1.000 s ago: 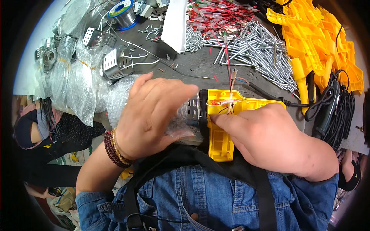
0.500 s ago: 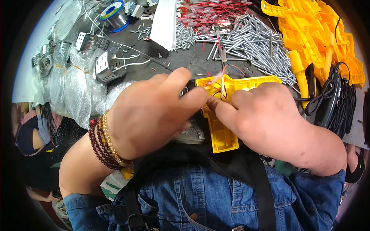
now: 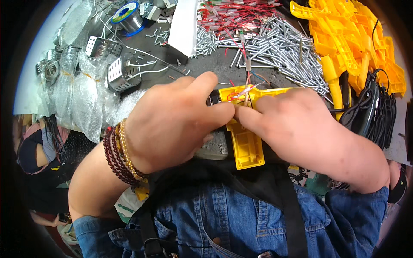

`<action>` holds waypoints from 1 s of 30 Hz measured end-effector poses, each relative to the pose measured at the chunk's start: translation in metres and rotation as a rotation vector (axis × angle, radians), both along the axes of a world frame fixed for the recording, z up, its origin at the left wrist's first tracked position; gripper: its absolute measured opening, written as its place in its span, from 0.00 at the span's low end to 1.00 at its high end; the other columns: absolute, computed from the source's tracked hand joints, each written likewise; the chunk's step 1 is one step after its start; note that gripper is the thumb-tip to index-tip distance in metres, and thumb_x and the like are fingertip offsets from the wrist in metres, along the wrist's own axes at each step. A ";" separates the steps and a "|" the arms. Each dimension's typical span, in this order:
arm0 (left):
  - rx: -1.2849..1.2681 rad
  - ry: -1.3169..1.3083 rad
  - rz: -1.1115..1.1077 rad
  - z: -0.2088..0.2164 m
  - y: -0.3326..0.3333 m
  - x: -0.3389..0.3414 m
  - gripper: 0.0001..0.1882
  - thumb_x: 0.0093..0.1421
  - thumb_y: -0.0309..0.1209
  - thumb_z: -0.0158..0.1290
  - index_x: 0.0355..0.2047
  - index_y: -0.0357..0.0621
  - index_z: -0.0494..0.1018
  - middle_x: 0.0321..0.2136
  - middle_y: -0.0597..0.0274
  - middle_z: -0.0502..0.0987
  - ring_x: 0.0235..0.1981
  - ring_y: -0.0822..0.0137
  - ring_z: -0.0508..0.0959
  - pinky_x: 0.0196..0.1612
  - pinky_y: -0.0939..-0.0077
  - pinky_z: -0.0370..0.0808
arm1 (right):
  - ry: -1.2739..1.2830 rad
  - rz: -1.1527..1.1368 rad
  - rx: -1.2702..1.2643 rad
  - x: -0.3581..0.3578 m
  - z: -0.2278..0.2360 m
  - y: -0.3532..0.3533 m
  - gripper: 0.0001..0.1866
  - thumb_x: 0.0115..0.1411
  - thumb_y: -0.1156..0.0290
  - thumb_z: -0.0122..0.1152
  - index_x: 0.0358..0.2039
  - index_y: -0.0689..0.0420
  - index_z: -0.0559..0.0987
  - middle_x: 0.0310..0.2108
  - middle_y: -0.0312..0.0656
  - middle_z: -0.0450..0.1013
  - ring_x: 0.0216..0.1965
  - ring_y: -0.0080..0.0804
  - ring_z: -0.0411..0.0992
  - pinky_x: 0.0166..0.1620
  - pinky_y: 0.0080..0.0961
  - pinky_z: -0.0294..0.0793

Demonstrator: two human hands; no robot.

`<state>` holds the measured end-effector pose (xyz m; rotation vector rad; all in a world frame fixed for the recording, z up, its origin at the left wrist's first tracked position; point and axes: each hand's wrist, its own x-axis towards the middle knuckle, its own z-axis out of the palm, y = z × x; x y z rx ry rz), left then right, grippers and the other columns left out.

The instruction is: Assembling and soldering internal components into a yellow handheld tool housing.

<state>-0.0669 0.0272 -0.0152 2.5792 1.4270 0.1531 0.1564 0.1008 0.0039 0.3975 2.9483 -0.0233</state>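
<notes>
A yellow plastic housing half (image 3: pixel 247 148), shaped like a pistol grip, sits at the bench edge with its hollow side up and its handle toward me. Thin red, white and dark wires (image 3: pixel 244 92) run inside its upper end and out past the far rim. My left hand (image 3: pixel 174 118), with beaded bracelets on the wrist, is closed in a pinch at the housing's left side, beside a small black part (image 3: pixel 214 97). Over the right arm of the housing lies my right hand (image 3: pixel 297 118), fingers curled. Both thumbs nearly meet above the wires; what the fingertips grip is hidden.
Long screws (image 3: pixel 288 53) and red-wired parts (image 3: pixel 236 17) lie heaped behind the housing. Yellow housings (image 3: pixel 350 43) pile up at right, beside black cables (image 3: pixel 380 114). Leftward are a solder spool (image 3: pixel 128 17), perforated metal parts with white wires (image 3: pixel 118 73) and bubble-wrapped pieces (image 3: pixel 88 101).
The housing has shifted slightly left and up, and its wires have moved. Both hands have shifted a little, their fingers still close together. The black part beside my left fingers shows more clearly.
</notes>
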 end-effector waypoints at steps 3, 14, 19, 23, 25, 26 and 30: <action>0.016 0.007 0.041 0.001 -0.007 -0.002 0.24 0.41 0.31 0.70 0.40 0.49 0.73 0.43 0.53 0.72 0.39 0.52 0.78 0.38 0.62 0.77 | 0.222 -0.083 -0.019 0.021 0.013 -0.004 0.19 0.48 0.73 0.66 0.43 0.56 0.78 0.33 0.42 0.74 0.35 0.43 0.77 0.36 0.36 0.76; 0.356 -0.446 -0.090 -0.014 -0.017 0.028 0.18 0.47 0.25 0.62 0.42 0.42 0.78 0.40 0.59 0.77 0.38 0.57 0.76 0.42 0.60 0.69 | 0.329 -0.543 -0.020 0.076 -0.013 -0.045 0.26 0.46 0.68 0.76 0.46 0.53 0.78 0.47 0.44 0.71 0.36 0.39 0.78 0.38 0.34 0.78; 0.355 -0.314 -0.052 -0.031 -0.010 0.038 0.14 0.51 0.31 0.62 0.41 0.49 0.81 0.36 0.67 0.78 0.38 0.63 0.76 0.44 0.65 0.66 | 0.449 -0.517 -0.156 0.088 -0.026 -0.043 0.22 0.50 0.78 0.72 0.47 0.56 0.78 0.51 0.45 0.71 0.37 0.36 0.77 0.40 0.32 0.79; 0.372 -0.372 0.001 -0.033 -0.008 0.042 0.12 0.52 0.32 0.63 0.38 0.49 0.80 0.35 0.68 0.77 0.39 0.63 0.76 0.44 0.65 0.65 | 0.812 -0.599 -0.510 0.102 -0.020 -0.042 0.18 0.53 0.81 0.68 0.45 0.62 0.78 0.46 0.43 0.73 0.40 0.27 0.75 0.43 0.25 0.75; 0.399 -0.430 -0.006 -0.037 -0.006 0.042 0.09 0.50 0.32 0.64 0.34 0.51 0.79 0.34 0.69 0.77 0.39 0.62 0.75 0.45 0.64 0.65 | 0.986 -0.600 -0.665 0.096 -0.013 -0.046 0.16 0.56 0.80 0.66 0.45 0.65 0.76 0.47 0.43 0.73 0.45 0.26 0.73 0.50 0.24 0.72; 0.401 -0.436 -0.013 -0.037 -0.004 0.041 0.09 0.50 0.32 0.64 0.34 0.51 0.79 0.34 0.69 0.77 0.39 0.62 0.75 0.45 0.64 0.65 | 1.027 -0.601 -0.660 0.091 -0.011 -0.049 0.15 0.59 0.80 0.64 0.47 0.66 0.74 0.47 0.43 0.72 0.46 0.26 0.72 0.51 0.24 0.71; 0.331 -0.498 -0.066 -0.035 -0.007 0.027 0.08 0.48 0.31 0.66 0.29 0.53 0.79 0.34 0.70 0.77 0.39 0.62 0.76 0.46 0.64 0.65 | 0.914 -0.945 -1.169 0.060 -0.006 -0.042 0.18 0.67 0.74 0.59 0.54 0.62 0.67 0.47 0.42 0.73 0.42 0.21 0.74 0.44 0.19 0.76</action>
